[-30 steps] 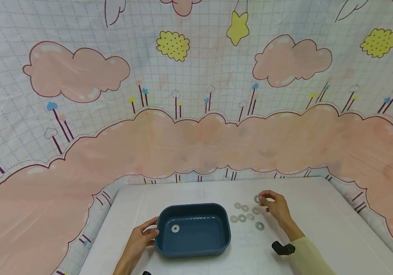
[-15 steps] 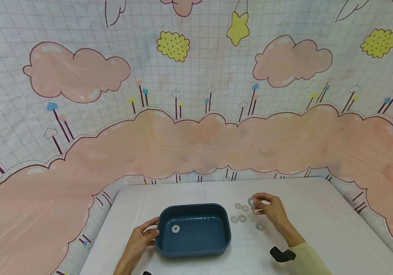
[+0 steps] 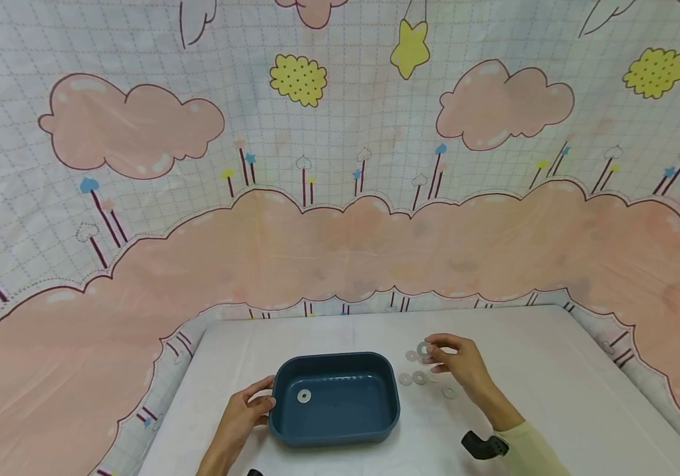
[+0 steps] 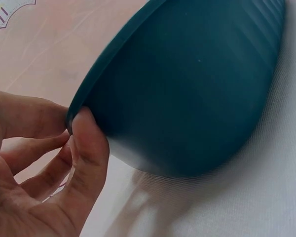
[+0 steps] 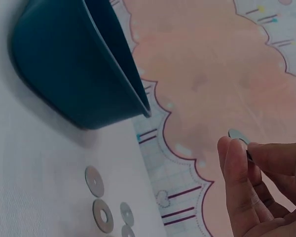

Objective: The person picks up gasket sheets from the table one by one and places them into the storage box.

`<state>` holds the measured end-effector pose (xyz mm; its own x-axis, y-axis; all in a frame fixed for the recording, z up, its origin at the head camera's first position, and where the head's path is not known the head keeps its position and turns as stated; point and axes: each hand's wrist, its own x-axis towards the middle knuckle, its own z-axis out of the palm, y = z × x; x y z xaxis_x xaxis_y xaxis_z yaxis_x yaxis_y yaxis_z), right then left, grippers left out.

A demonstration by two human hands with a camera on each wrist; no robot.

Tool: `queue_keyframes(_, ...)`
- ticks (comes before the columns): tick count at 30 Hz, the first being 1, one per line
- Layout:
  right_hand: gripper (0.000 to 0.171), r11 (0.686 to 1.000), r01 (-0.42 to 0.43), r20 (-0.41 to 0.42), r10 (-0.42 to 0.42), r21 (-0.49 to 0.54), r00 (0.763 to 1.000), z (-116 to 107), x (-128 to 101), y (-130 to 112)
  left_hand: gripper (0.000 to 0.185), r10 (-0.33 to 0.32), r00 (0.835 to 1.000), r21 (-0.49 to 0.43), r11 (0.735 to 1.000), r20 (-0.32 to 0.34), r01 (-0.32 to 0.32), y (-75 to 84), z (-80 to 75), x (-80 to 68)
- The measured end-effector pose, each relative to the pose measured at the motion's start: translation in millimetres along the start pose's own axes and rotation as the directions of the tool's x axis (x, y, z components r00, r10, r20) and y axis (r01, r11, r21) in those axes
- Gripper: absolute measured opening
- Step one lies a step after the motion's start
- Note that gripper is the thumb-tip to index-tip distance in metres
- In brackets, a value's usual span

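Note:
A dark blue plastic basin (image 3: 334, 433) stands on the white table, with one washer (image 3: 304, 396) lying flat inside it toward the left. My left hand (image 3: 243, 410) pinches the basin's left rim; in the left wrist view the thumb (image 4: 90, 143) presses the outer wall. Between thumb and fingertips my right hand (image 3: 461, 363) holds a metal washer (image 5: 238, 135), raised over the loose washers right of the basin. Several flat washers lie there, among them one with a wide hole (image 5: 103, 216). Part of that group is hidden behind the right hand.
The white table (image 3: 244, 344) ends at the back against a patterned curtain (image 3: 340, 251) with pink clouds. One washer (image 3: 449, 393) lies apart, near the right wrist. A black wrist camera (image 3: 484, 445) hangs under the right forearm.
The right hand has moved left with the pinched washer, from the far right of the group toward the basin. The left hand and basin have stayed in place.

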<state>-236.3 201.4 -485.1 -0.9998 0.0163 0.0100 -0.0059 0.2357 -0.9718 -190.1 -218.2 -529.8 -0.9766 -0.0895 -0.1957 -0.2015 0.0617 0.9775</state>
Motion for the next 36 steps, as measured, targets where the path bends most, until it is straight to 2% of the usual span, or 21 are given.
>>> queue_keyframes(11, 0.027, 0.998, -0.002, 0.051, -0.002, 0.07, 0.999, 20, -1, -16, 0.05, 0.005, 1.0, -0.015, 1.0, -0.004, -0.005, -1.3, 0.1, 0.9)
queue_keyframes(20, 0.034, 0.99, 0.012, 0.16, -0.035, 0.14, 0.987, 38, -2, -27, 0.051, 0.012, 1.0, -0.023, 1.0, 0.009, -0.012, -2.7, -0.8, 1.2)
queue_keyframes(36, 0.032, 0.974, -0.041, 0.235, -0.013, 0.222, 0.972, 81, 1, -35, 0.049, -0.015, 1.0, -0.014, 1.0, 0.002, 0.015, -3.1, -0.6, 1.4)
